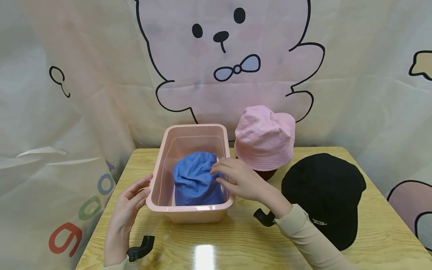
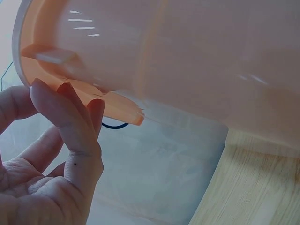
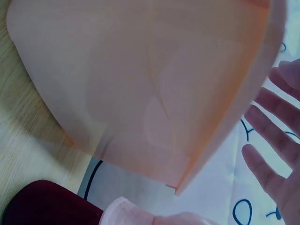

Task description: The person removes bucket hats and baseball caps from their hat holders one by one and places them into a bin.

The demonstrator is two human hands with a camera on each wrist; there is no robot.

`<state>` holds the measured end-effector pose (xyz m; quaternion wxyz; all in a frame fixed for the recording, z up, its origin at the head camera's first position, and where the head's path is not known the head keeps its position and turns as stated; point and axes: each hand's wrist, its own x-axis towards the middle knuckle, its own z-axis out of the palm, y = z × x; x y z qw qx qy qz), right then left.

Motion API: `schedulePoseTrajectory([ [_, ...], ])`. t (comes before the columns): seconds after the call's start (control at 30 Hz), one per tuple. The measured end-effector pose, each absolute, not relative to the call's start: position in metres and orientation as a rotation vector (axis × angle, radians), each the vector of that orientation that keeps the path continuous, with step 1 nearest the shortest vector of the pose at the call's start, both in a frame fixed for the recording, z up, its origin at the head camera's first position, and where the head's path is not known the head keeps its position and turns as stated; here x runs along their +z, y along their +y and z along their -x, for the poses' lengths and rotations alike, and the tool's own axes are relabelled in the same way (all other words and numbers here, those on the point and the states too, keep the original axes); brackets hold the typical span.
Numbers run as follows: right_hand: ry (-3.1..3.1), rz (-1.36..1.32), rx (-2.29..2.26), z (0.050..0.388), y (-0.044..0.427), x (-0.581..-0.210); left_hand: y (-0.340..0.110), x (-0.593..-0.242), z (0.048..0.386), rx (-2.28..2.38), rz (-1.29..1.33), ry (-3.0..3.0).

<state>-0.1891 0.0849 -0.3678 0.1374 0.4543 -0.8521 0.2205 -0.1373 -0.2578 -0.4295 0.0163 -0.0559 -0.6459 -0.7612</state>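
A pink plastic bin (image 1: 197, 216) stands on the table, with a crumpled blue hat (image 1: 195, 178) inside it. At the bin's left rim, my left hand (image 1: 125, 212) holds the edge between thumb and fingers. The left wrist view has the left hand (image 2: 61, 154) with its fingertips against the lip of the bin (image 2: 187, 61). My right hand (image 1: 244, 180) reaches over the right rim, its fingers loosely bent above the blue hat. In the right wrist view the right hand (image 3: 276, 136) has its fingers spread beside the bin's rim (image 3: 234, 117).
Right of the bin, a pink bucket hat (image 1: 264, 137) rests on a dark red support (image 1: 266, 174). A black cap (image 1: 322, 191) lies farther right, partly behind my right forearm. A curtain with a cartoon bear (image 1: 222, 93) hangs behind the wooden table (image 1: 175, 243).
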Motion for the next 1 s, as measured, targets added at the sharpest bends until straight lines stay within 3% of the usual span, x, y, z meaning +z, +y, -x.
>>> schedulePoseTrajectory([
  [1.0,-2.276,-0.998,0.586,0.132,0.136,-0.368,-0.258,-0.431,0.138,-2.346,0.168,-2.034],
])
